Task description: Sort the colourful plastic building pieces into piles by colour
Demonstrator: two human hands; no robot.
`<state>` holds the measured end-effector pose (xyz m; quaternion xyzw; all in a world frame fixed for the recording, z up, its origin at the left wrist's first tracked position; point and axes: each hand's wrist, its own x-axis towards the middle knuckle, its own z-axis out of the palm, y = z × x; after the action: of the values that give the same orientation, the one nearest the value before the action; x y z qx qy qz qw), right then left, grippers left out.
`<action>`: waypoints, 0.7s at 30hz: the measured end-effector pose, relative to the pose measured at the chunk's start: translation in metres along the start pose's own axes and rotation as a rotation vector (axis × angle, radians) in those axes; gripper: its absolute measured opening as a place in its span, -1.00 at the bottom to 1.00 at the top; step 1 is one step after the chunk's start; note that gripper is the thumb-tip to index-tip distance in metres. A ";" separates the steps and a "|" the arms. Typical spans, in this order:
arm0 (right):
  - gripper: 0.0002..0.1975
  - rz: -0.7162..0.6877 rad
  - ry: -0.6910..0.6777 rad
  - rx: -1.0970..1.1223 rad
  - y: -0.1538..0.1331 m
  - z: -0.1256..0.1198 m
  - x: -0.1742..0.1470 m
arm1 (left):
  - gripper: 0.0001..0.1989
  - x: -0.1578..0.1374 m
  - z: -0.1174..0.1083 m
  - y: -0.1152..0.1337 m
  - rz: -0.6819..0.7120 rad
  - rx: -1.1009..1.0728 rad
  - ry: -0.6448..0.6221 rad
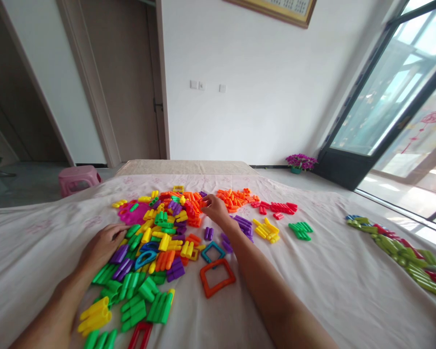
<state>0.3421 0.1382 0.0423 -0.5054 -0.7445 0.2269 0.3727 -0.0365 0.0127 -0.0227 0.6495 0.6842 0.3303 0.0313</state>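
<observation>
A large mixed pile of plastic tube building blocks (163,228) in green, yellow, purple and orange covers the middle of the cloth. My left hand (106,242) rests at the pile's left edge, by green and purple blocks, its thumb and fingers apart with nothing visible between them. Reaching over the far side, my right hand (216,207) has bent, parted fingers beside red-orange blocks (193,213); no block shows in its grasp. Sorted groups lie around my right arm: orange blocks (236,198), purple blocks (243,227), yellow blocks (267,230), red blocks (284,208) and green blocks (301,230).
An orange square frame (217,277) and a blue frame (213,251) lie in front of the pile. Olive-green pieces (396,249) with red ones spread along the right on the pale tablecloth (323,291). A pink stool (79,179) stands beyond the table's left side.
</observation>
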 end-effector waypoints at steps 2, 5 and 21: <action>-0.68 0.056 0.036 -0.026 0.008 -0.012 0.003 | -0.57 0.000 0.000 0.000 -0.002 -0.002 0.003; -0.68 0.120 0.236 -0.028 0.023 -0.029 0.010 | -0.57 -0.001 0.000 0.000 -0.005 -0.001 -0.007; -0.61 -0.047 -0.426 -0.120 0.008 0.000 -0.005 | -0.59 -0.001 -0.001 0.000 0.001 0.011 -0.013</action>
<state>0.3477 0.1363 0.0347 -0.4498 -0.8301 0.2749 0.1816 -0.0371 0.0113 -0.0223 0.6522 0.6854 0.3222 0.0320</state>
